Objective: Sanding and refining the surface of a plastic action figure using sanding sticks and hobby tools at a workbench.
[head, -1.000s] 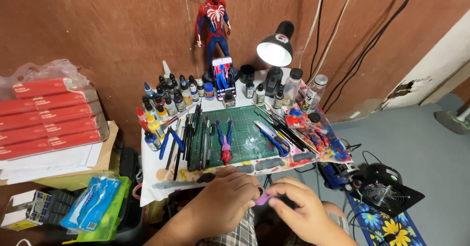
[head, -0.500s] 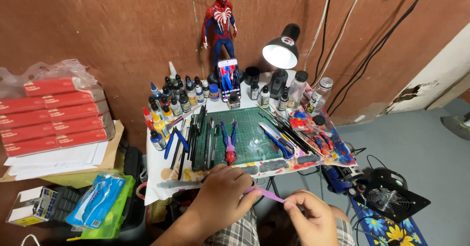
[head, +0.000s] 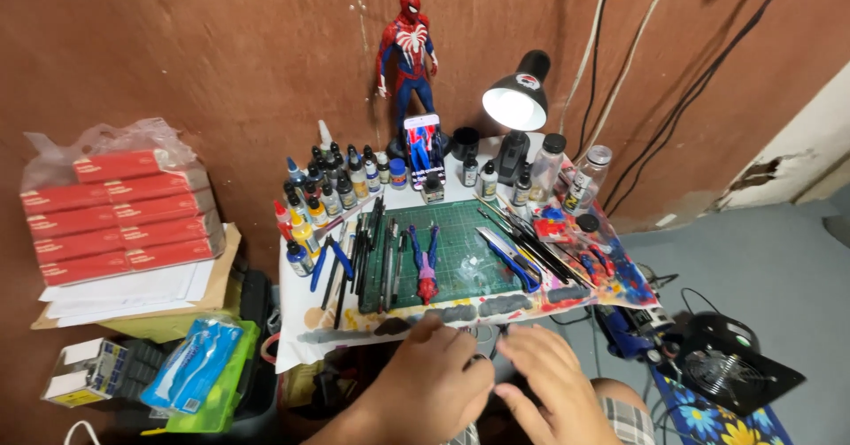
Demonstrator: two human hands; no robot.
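My left hand (head: 434,381) and my right hand (head: 544,383) are close together at the front edge of a small white table (head: 297,325). The left hand's fingers are curled around something small and dark at their tips; what it is I cannot tell. The right hand's fingers are spread, with nothing seen in them. Just beyond the hands lies a green cutting mat (head: 465,241), and a small red and blue figure (head: 428,266) lies flat on it. Dark tools (head: 376,246) lie in a row along the mat's left side.
Several paint bottles (head: 332,193), a phone (head: 422,147), a lit desk lamp (head: 516,100) and a tall red and blue figure (head: 407,51) stand at the back. Red boxes (head: 124,215) are stacked left, above a blue packet (head: 195,365). A black fan (head: 735,370) sits on the floor right.
The purple stick held between both hands half a second ago is out of sight. The hands have come closer together at the table's front edge. The view has shifted slightly.
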